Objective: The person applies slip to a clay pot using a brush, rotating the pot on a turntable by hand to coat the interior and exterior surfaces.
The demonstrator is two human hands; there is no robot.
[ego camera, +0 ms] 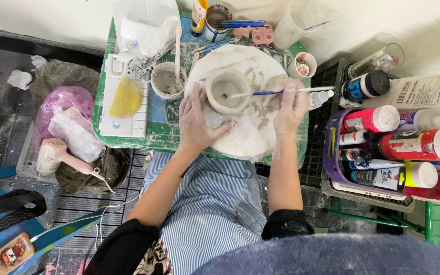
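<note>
- Plainly, your work sat at the middle of the table: a small grey clay cup, upright on the round, clay-smeared board.
- Your right hand had its fingers closed around a thin blue-handled brush, whose tip reached into the cup's hollow near the inner wall.
- Your left hand lay spread and holding nothing, palm on the board, fingertips against the cup's left side to steady it.
- By my judgement you were at the stage of wetting or smoothing the inside of the cup; the next stroke called for a light touch and a firm left hand, so the soft wall did not bend.
- Just left of the cup stood a small bowl of grey slip with a wooden stick resting in it.
- Further left lay a white palette tray with a yellow half-round sponge on it.
- Behind the board stood a tin of brushes and a clear plastic cup.
- To your right, off the table, a purple basket held paint bottles lying on their sides: red ones with white caps, a pink one, and a black-capped one above them, all with printed labels.
- On the floor at your left lay a pink hair dryer beside crumpled plastic bags.
</note>
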